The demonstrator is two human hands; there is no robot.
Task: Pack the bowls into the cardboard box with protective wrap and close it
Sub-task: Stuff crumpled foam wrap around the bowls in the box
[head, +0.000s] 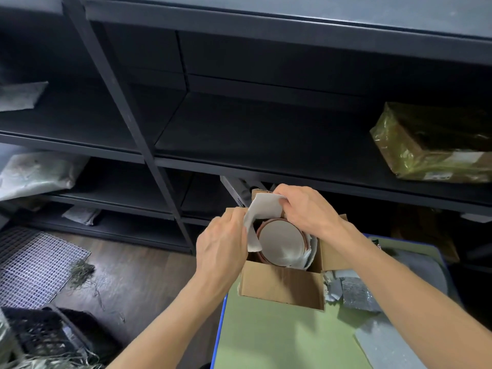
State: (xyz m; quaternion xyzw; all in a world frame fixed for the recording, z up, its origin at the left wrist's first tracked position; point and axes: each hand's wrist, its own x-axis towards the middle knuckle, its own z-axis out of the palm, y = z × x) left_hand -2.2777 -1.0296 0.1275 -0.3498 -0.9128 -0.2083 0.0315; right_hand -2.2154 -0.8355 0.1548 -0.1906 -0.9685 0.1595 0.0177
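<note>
Working over an open cardboard box (282, 286) set near the far left corner of a green table top (279, 339), flaps up. Holding a white wrap sheet (263, 211) from both sides above the opening: left hand (222, 243) curled round its left edge, right hand (306, 209) pinching its upper corner, both clamped on the paper and near each other. Down inside the box, a pale bowl (282, 247) with a reddish rim, seated mouth-up on more crumpled wrap; possibly stacked on another, hard to tell. Probably midway: bowl in, top cover not yet laid, flaps not yet folded. Risks from here: tearing the thin sheet by pulling opposite ways; leaving the rim bare on one side and so letting the bowl knock against cardboard; pushing the box off the nearby table edge by pressing down too hard; trapping loose paper under a flap and keeping it from closing flat. Just right of the box, grey padding scraps (354, 288)
</note>
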